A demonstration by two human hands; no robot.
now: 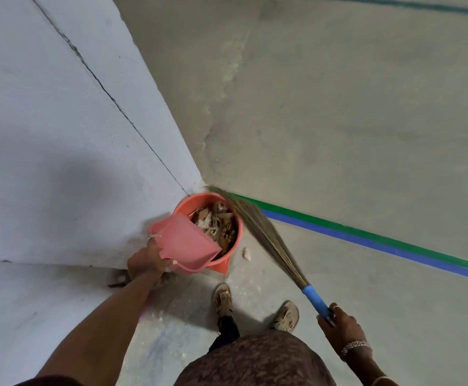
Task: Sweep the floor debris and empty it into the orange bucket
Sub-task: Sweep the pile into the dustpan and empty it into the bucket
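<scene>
Frame 6 o'clock: patterned brown garment, with two sandalled feet just past it on the floor. Right hand at 4 o'clock, bracelet on the wrist; its fingers are curled tight round the blue handle of the broom, nothing else held. The broom runs from that hand toward 11 o'clock; its straw bristles pass the 3 o'clock side of the orange bucket and the tips end near the bucket's 12 o'clock rim. Whether bristles touch the rim: cannot tell. Left hand at 7 o'clock of frame centre, arm stretched forward; its fingers are wrapped round the rear end of the pink dustpan, grip closed, the handle itself hidden by the hand. The dustpan is tilted over the bucket and covers the 7 to 9 o'clock part of its opening. The bucket stands upright on the floor, tucked into the corner of the pale wall, just below frame centre. Debris lies inside the bucket: paper and cardboard scraps, brown and white. One small pale scrap lies on the floor at the bucket's 4 o'clock, just beside it. Green-and-blue tape line runs on the floor from behind the bristles out toward frame 4 o'clock.
</scene>
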